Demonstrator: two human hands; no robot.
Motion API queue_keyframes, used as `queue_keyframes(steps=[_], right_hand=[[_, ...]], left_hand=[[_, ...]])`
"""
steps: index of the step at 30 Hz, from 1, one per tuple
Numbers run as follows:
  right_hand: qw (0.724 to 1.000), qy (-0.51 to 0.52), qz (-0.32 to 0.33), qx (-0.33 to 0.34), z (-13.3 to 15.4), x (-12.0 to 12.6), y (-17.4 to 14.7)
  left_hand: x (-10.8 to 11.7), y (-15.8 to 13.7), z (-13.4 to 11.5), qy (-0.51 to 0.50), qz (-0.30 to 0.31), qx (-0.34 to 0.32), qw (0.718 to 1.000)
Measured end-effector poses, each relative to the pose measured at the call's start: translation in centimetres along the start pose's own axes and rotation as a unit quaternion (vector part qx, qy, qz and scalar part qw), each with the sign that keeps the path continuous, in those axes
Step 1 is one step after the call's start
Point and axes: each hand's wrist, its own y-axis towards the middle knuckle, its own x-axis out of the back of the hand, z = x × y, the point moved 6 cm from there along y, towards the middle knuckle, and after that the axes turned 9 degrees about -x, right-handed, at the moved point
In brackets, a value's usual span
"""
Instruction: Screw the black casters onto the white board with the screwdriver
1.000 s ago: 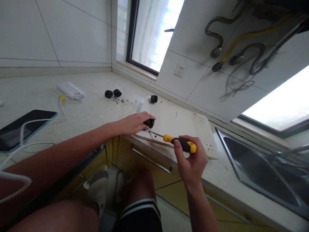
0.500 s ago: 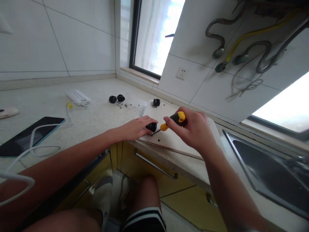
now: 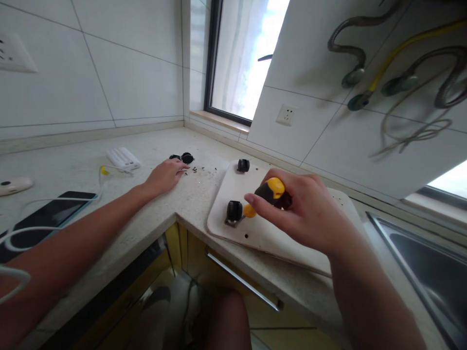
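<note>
My right hand grips a yellow-and-black screwdriver, its shaft slanting down to the metal base of a black caster wheel. That caster stands on a white board with rounded corners; a second caster wheel is on the board farther back. My left hand lies on the countertop at the left, fingers stretched out beside scattered small dark screws. Behind its fingers sit loose black casters, partly hidden.
A white power bank with a white cable lies at the left, near a dark tablet or phone. On the right a metal sink is set into the counter. Hoses hang on the wall.
My left hand has let go of the near caster and moved left and back to the screws. My right hand keeps the screwdriver at that caster. The camera view has shifted.
</note>
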Motion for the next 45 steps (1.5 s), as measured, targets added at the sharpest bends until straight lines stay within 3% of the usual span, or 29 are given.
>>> queue_keyframes(steps=[3,7,12,16,20,25,30,36,45], right_hand=[[0.999,0.036,0.007,-0.001,-0.9,0.1,0.1],[0.997,0.072,0.015,-0.015,-2.2,0.1,0.0],[0.996,0.085,0.004,-0.029,-2.8,0.2,-0.4],[0.996,0.089,0.008,-0.002,-1.7,0.2,-0.9],[0.995,0.089,0.023,0.032,-0.6,0.1,-1.7],[0.994,0.1,0.028,0.024,-1.0,0.2,-2.0],[0.993,0.111,0.026,0.022,-1.6,0.1,-1.6],[0.993,0.116,0.013,-0.004,-2.6,0.1,-1.2],[0.993,0.103,-0.03,-0.051,-4.1,0.2,-0.5]], left_hand=[[-1.6,-0.1,2.0,0.028,0.026,-0.008,0.999],[-3.4,-0.2,2.4,0.041,0.06,-0.023,0.997],[-3.7,-0.2,2.7,0.061,0.061,-0.009,0.996],[-3.5,-0.3,2.3,0.069,0.059,0.0,0.996],[-2.3,-1.0,-1.2,0.022,-0.006,-0.015,1.0],[-0.3,-5.3,-10.7,-0.076,-0.074,-0.158,0.982],[-0.4,-10.1,-17.7,-0.157,-0.058,-0.242,0.956],[-2.5,-11.0,-20.5,-0.195,-0.013,-0.284,0.939],[-3.6,-10.6,-20.3,-0.204,-0.069,-0.225,0.95]])
